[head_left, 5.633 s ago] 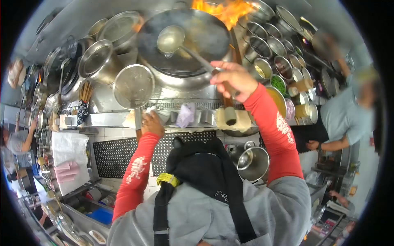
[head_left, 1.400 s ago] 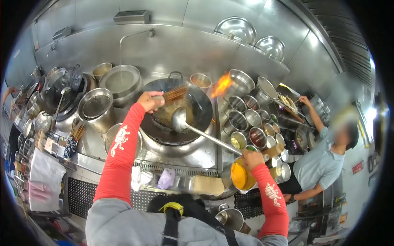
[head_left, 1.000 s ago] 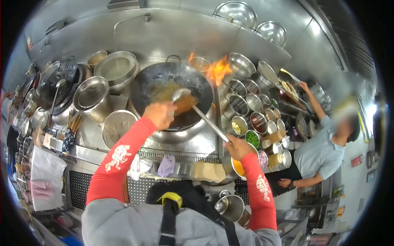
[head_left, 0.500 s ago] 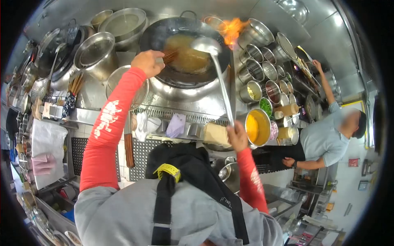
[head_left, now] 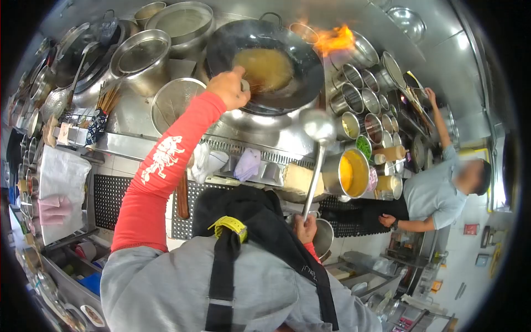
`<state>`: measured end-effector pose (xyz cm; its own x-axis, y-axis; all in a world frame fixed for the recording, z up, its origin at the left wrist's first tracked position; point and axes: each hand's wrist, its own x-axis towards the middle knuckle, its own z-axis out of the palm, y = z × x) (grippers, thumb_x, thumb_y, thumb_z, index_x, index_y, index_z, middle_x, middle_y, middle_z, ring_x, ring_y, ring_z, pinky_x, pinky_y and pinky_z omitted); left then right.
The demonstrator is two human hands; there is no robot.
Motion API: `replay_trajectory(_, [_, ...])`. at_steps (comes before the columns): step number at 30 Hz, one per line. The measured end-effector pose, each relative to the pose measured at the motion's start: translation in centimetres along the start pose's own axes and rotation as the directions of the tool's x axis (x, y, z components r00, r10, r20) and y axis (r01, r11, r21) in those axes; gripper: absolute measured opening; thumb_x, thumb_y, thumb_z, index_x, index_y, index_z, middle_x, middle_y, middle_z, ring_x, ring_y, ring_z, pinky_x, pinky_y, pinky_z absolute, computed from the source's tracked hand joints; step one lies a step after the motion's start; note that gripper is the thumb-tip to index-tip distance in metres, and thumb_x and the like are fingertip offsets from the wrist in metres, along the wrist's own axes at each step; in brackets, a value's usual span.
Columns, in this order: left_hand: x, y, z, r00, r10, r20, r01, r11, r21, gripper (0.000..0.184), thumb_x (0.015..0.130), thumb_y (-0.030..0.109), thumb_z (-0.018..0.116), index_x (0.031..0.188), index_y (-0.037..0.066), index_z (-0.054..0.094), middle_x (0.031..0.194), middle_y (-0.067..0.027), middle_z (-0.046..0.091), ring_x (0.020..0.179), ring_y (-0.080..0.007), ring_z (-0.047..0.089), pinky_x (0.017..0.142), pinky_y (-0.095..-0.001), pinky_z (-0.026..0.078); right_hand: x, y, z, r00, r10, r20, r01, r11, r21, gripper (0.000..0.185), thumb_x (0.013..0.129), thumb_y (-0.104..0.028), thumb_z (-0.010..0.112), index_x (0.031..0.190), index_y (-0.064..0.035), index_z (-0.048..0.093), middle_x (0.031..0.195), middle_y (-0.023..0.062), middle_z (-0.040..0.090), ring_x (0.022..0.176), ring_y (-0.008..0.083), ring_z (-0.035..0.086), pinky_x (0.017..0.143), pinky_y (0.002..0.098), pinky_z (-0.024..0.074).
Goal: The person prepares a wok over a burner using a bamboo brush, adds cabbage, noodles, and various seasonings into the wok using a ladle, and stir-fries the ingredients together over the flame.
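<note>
A large black wok (head_left: 301,72) holds brownish liquid (head_left: 263,69). My left hand (head_left: 229,89) is closed at the wok's near left rim; the bamboo brush in it is now almost entirely hidden, with only its bristle end faintly showing. My right hand (head_left: 305,228) is wrapped round the handle of a metal ladle (head_left: 318,126), close to my body. The ladle's bowl is outside the wok, above the counter's front right part. A round strainer (head_left: 176,102) lies to the left of the wok, partly behind my left arm.
Flames (head_left: 335,40) rise at the wok's back right. Metal containers and a pot of orange liquid (head_left: 354,172) stand on the right. A co-worker (head_left: 434,193) is beyond them. Tall pots (head_left: 142,58) stand at the left. A purple cloth (head_left: 247,165) lies along the front edge.
The ladle has left the wok and come back toward my body with my right hand. My left hand stays at the wok's near side, and the brush is less visible than before.
</note>
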<state>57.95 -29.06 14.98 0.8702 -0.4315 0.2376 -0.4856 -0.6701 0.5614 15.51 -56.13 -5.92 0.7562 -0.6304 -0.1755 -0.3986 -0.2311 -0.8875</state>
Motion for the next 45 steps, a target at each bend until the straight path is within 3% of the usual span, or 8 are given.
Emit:
replay_trajectory(10, [-1.7,0.4,-0.2,0.997,-0.053,-0.053,0.048,0.994,-0.095,0.065,0.076,0.026,0.068,0.130,0.000,0.043,0.089,-0.0237,0.066,0.088,-0.0411,0.064,0.079,-0.0458,0.050,0.7,4.2,-1.6,0.997,0.071,0.039,-0.052,0.927,-0.372,0.033,0.085,-0.032,0.069,0.085,-0.0004,0.060,0.077,0.0182,0.061,0.064,0.0244,0.057,0.062,0.0364,0.0475])
replay_trajectory(13, [-1.7,1.2,0.1,0.989,-0.012,-0.148,0.008,1.000,-0.027,0.063,0.076,0.030,0.068,0.126,0.000,0.043,0.078,-0.0222,0.066,0.076,-0.0407,0.065,0.070,-0.0471,0.052,5.0,-2.6,-2.8,0.801,-0.510,0.313,0.509,0.305,-0.805,0.040,0.085,-0.032,0.068,0.101,0.0032,0.061,0.090,0.0234,0.064,0.078,0.0315,0.064,0.075,0.0386,0.0505])
replay_trajectory(16, [-1.5,6.0,-0.2,0.991,0.026,-0.131,-0.022,0.999,0.036,0.060,0.076,0.033,0.068,0.121,0.001,0.045,0.075,-0.0215,0.064,0.069,-0.0387,0.065,0.063,-0.0467,0.052,8.8,-22.6,1.3,0.950,-0.132,0.284,0.114,0.990,0.082,0.054,0.093,-0.041,0.056,0.123,0.0047,0.053,0.114,0.0220,0.059,0.088,0.0350,0.065,0.080,0.0421,0.0537])
replay_trajectory(22, [-5.5,14.7,2.7,0.947,0.280,-0.155,-0.303,0.941,-0.152,0.066,0.078,0.028,0.068,0.131,0.002,0.040,0.118,-0.0224,0.056,0.088,-0.0372,0.063,0.073,-0.0441,0.052,20.2,-33.0,7.2,0.669,-0.055,0.741,-0.498,0.707,0.502,0.040,0.093,-0.040,0.057,0.117,-0.0082,0.054,0.097,0.0082,0.062,0.087,0.0203,0.063,0.076,0.0328,0.0525])
replay_trajectory(26, [-10.3,8.8,4.6,0.948,0.281,-0.147,-0.309,0.923,-0.229,0.069,0.075,0.020,0.073,0.134,0.003,0.042,0.130,-0.0214,0.051,0.115,-0.0395,0.053,0.095,-0.0438,0.044,24.8,-35.1,2.7,0.796,0.030,0.604,0.042,0.993,-0.106,0.052,0.082,-0.019,0.069,0.127,0.0004,0.053,0.103,0.0109,0.065,0.088,0.0235,0.064,0.079,0.0331,0.0515])
replay_trajectory(31, [-19.5,-4.5,9.8,0.963,-0.262,0.059,0.245,0.947,0.208,0.079,0.074,0.029,0.069,0.138,-0.003,0.036,0.134,-0.0283,0.044,0.114,-0.0421,0.051,0.097,-0.0462,0.041,33.6,-41.8,0.7,0.511,-0.250,0.823,0.860,0.152,-0.488,0.053,0.070,-0.030,0.078,0.111,0.0012,0.065,0.100,0.0146,0.069,0.090,0.0218,0.065,0.085,0.0325,0.0501])
replay_trajectory(33, [-20.8,-5.4,10.9,0.956,-0.279,0.092,0.234,0.912,0.337,0.085,0.072,0.030,0.071,0.141,-0.002,0.032,0.137,-0.0292,0.041,0.113,-0.0429,0.051,0.096,-0.0469,0.042,35.6,-43.1,4.6,0.250,-0.240,0.938,0.962,0.170,-0.213,0.050,0.068,-0.033,0.078,0.104,0.0003,0.069,0.091,0.0150,0.070,0.086,0.0219,0.066,0.080,0.0341,0.0506])
replay_trajectory(45, [-20.8,-8.0,12.6,0.930,-0.360,0.074,0.303,0.864,0.402,0.091,0.067,0.021,0.069,0.141,-0.008,0.027,0.141,-0.0313,0.036,0.122,-0.0434,0.046,0.099,-0.0468,0.042,36.7,-39.5,10.7,0.355,-0.467,0.810,0.901,0.402,-0.163,0.054,0.065,-0.030,0.075,0.110,-0.0022,0.067,0.094,0.0155,0.069,0.087,0.0299,0.065,0.083,0.0383,0.0500])
